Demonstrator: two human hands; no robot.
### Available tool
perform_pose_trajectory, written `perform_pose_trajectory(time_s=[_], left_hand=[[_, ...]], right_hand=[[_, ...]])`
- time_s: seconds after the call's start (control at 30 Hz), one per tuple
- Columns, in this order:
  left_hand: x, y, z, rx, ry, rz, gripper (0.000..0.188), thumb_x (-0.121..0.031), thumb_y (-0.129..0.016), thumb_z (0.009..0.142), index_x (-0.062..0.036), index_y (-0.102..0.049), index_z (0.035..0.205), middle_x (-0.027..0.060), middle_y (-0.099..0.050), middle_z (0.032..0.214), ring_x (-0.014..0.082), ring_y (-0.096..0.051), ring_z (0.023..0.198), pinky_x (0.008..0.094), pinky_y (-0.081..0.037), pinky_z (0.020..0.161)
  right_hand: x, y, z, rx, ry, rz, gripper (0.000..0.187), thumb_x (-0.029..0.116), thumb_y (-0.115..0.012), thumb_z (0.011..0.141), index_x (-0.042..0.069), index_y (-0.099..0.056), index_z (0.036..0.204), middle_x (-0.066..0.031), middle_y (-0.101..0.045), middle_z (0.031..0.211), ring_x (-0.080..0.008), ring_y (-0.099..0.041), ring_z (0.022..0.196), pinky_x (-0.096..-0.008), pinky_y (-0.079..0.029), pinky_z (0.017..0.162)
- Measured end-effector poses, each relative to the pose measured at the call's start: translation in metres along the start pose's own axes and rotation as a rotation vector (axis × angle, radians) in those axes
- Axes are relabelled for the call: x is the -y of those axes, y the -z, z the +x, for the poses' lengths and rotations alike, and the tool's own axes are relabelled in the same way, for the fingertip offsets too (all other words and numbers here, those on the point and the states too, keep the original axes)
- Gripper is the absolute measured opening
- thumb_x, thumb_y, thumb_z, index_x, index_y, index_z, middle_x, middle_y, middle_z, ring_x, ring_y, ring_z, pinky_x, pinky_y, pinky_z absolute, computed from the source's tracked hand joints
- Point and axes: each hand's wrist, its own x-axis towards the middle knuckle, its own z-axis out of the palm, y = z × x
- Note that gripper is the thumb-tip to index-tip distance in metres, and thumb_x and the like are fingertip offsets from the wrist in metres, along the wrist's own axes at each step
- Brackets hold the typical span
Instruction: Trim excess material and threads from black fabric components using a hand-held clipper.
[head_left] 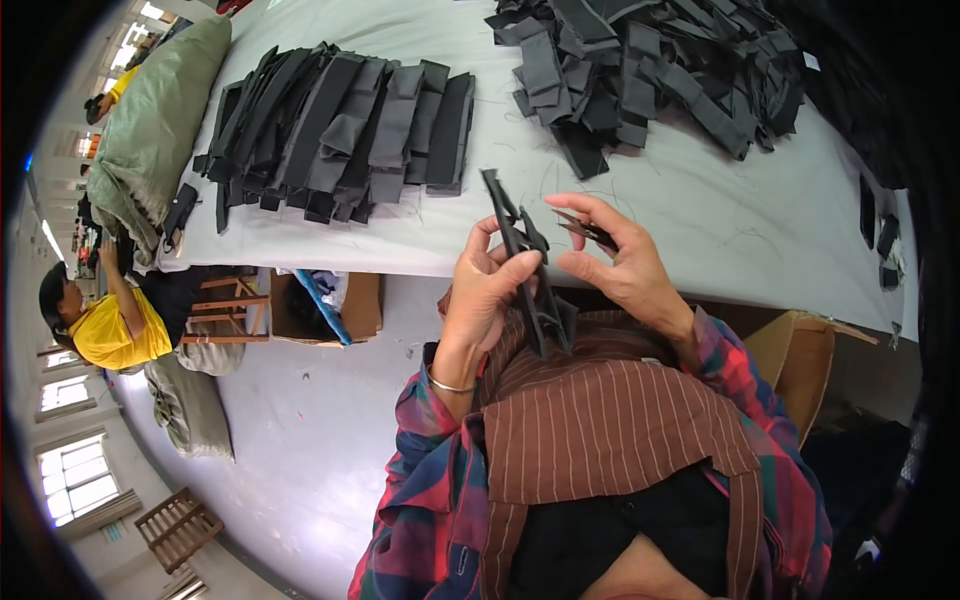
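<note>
My left hand (487,287) is closed around a folded black fabric strip (513,232), held upright over the near edge of the table. The strip's lower end hangs in front of my apron, with its layers fanned apart. Just to the right, my right hand (635,268) grips a pair of small dark thread snips (590,231), their tips pointing left toward the strip but apart from it. Beyond my left hand lies a row of overlapping black fabric strips (345,125). A looser heap of similar dark pieces (690,75) covers the far right.
White cloth covers the table (420,235), with loose threads scattered on it. A stuffed pale green sack (165,115) stands at its left. Below are an open cardboard box (365,308) and a wooden stool (230,310). A person in a yellow top (125,330) works at the left.
</note>
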Motion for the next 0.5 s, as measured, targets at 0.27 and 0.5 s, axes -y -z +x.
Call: perform_pose_trajectory(time_s=[0.27,0.5], left_hand=[[0.007,-0.009,-0.007,0.095,0.085,0.005,0.051,0.002,-0.060,0.085,-0.0048,-0.033,0.127,0.0146,-0.062,0.101,0.0172,-0.064,0.084,0.0287,-0.056,0.071],[0.013,0.005,-0.012,0.145,0.095,-0.126,0.050,0.004,-0.050,0.089,-0.0048,-0.027,0.132,0.0151,-0.063,0.100,0.0185,-0.066,0.088,0.0295,-0.058,0.068]], right_hand=[[-0.030,-0.002,0.008,-0.075,-0.069,0.073,0.027,0.008,-0.056,0.087,0.009,-0.061,0.113,-0.0022,-0.063,0.090,-0.0075,-0.054,0.078,-0.0248,-0.045,0.072],[-0.027,0.007,0.002,-0.143,-0.030,-0.193,0.026,0.012,-0.059,0.086,0.010,-0.062,0.112,-0.0050,-0.064,0.092,-0.0144,-0.057,0.078,-0.0277,-0.046,0.073]])
